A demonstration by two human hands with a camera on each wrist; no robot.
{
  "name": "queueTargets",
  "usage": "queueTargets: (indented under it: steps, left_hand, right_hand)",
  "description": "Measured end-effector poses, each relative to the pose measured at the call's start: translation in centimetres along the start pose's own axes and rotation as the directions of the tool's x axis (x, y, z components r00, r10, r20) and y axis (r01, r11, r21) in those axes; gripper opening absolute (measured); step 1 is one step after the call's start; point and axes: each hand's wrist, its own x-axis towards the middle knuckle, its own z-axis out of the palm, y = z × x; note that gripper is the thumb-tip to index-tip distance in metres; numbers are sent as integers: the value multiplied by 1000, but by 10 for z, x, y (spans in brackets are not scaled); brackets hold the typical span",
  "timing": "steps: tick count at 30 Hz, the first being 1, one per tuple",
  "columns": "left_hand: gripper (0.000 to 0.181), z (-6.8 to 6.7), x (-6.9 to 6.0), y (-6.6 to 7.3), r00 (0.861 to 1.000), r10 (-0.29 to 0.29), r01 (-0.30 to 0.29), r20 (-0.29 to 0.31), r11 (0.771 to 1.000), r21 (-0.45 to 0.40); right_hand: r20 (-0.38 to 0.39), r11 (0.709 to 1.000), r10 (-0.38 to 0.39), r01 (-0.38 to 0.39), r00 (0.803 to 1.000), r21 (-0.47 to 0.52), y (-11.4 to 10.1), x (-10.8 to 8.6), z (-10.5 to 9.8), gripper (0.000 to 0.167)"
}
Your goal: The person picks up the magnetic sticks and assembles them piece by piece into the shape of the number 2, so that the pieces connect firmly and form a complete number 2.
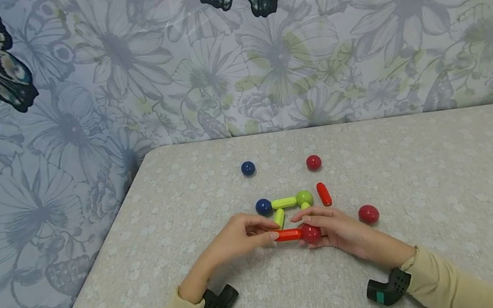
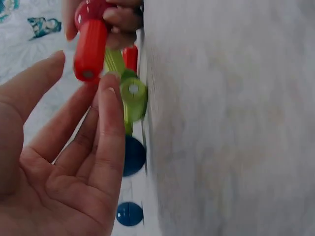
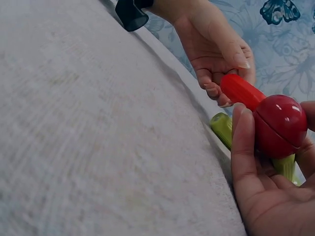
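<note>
The table wears a pale, flower-patterned cover and carries every piece directly on its top, except the pair held up near its front. There the right hand grips a glossy red ball between thumb and fingers, and a brighter red rod sticks out from that ball toward the left hand. The ball is round and shiny, a fine seam running round it; the rod is straight, with ridged sides and a small grey disc set in its free end. The left hand is spread, its thumb apart from the rod in the left wrist view and its fingertips close by the free end; whether they touch it I cannot tell. Just beyond the hands, a dark blue ball meets a yellow-green rod, which runs to a green ball; a short green piece shows below that one, partly hidden. A slanting green rod lies near the left fingertips. A loose red rod lies right of the green ball, a crimson ball beside the right hand, and farther back sit a navy ball and a second red ball, well apart.
</note>
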Motion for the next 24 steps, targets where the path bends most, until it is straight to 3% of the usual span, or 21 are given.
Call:
queueTargets:
  steps: [3,7,10,14,16,19,21,24]
  left_hand:
    - [26,-11,0,0,1000,-9,9,-23,1000,13]
    - [30,-32,4,-1,992,-52,49,-115,998,-32]
    - [32,-51,14,-3,975,-70,46,-212,992,-116]
    - [37,-75,35,-9,941,-103,35,-323,977,-209]
    - [42,-83,47,-12,925,-149,76,-351,974,-212]
    - [53,-88,64,-14,910,-235,198,-341,970,-141]
    - [59,-89,76,-18,905,-287,277,-314,958,-78]
    - [62,-87,89,-24,901,-333,345,-278,939,-7]
  right_hand:
    - [-4,999,8,-8,1000,40,-1,1,-1,19]
    - [-16,998,26,-25,1000,60,-1,1,-1,19]
    - [-14,997,27,-26,1000,70,-1,0,-1,19]
    - [9,997,23,-24,1000,79,-1,-1,-2,19]
    - [16,996,25,-26,1000,85,-2,-2,-3,19]
    - [10,995,29,-30,1000,91,-2,-2,-3,19]
    - [8,996,28,-29,1000,89,-1,-2,-3,19]
    - [14,996,34,-35,999,87,-1,0,-2,20]
